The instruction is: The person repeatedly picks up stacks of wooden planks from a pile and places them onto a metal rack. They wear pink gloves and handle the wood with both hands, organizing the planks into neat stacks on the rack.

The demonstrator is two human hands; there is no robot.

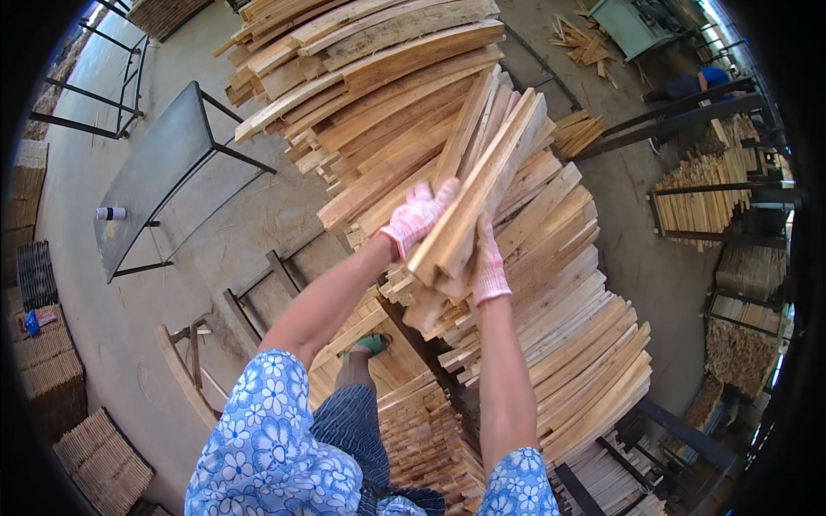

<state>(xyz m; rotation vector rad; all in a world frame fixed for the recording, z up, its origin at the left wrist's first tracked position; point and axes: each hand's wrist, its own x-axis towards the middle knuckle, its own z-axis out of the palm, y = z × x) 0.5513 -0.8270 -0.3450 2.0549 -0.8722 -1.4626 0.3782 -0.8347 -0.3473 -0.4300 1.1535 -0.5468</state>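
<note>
Both my hands wear pink and white knitted gloves. Several sawn wooden strips (pixel 481 187) lie slanted in a loose bundle between them, above a wide stack of similar boards (pixel 387 129). My right hand (pixel 489 261) grips the bundle from its right side, its fingers partly hidden behind the wood. At the bundle's left side is my left hand (pixel 419 213), fingers spread, with thumb and forefinger near the strips; whether it bears any of their weight cannot be told. More boards (pixel 574 335) are piled to the right of my forearm.
A dark metal table (pixel 161 155) holding a small cylindrical container (pixel 111 213) stands at left. Below me are lower stacked wood pieces (pixel 419 438) and a dark beam (pixel 413 335). Racks of strips (pixel 700 193) line the right. A person in blue (pixel 713 79) is at the upper right.
</note>
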